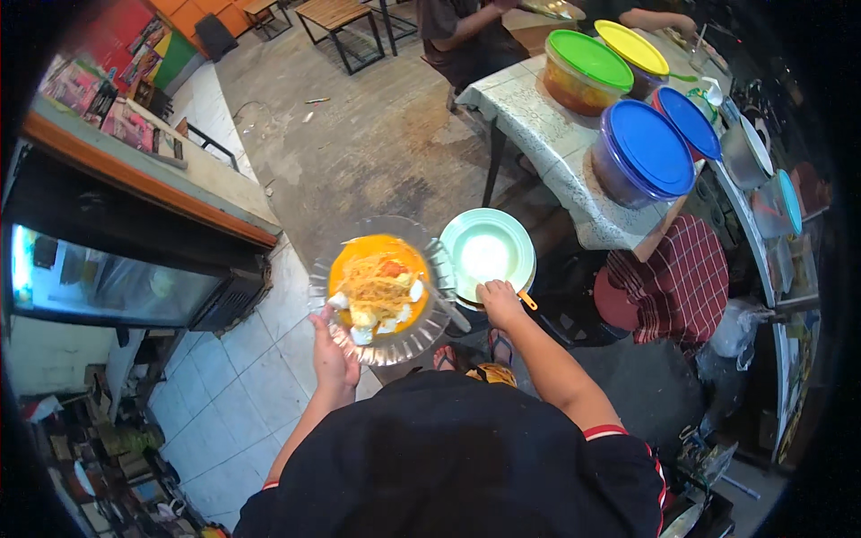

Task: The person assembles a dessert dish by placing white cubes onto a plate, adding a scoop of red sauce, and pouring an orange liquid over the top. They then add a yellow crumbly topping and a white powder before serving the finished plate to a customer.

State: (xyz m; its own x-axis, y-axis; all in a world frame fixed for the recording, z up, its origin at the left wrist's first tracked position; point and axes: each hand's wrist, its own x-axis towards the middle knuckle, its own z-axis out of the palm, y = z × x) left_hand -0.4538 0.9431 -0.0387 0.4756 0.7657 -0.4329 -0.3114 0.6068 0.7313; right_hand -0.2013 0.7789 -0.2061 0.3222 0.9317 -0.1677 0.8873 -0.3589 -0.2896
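Note:
My left hand (335, 363) holds up a clear, ribbed glass dish (386, 351) by its near-left rim, thumb along the edge. In the dish is orange soup (354, 260) with white chunks, thin tan strands on top and a dab of red. To its right, my right hand (499, 300) has its fingers curled over the near rim of a pale green plate (489, 242), which holds no food. Beside the fingers an orange handle (527, 300) sticks out from below the plate; the rest of that tool is hidden.
Lidded tubs, one with a green lid (589, 59) and one with a blue lid (653, 148), stand on a cloth-covered table (538, 117) at right. A red stool (617, 300) carries a checked cloth (682, 278). A glass-fronted cabinet (108, 278) is at left. Another person (471, 40) sits beyond.

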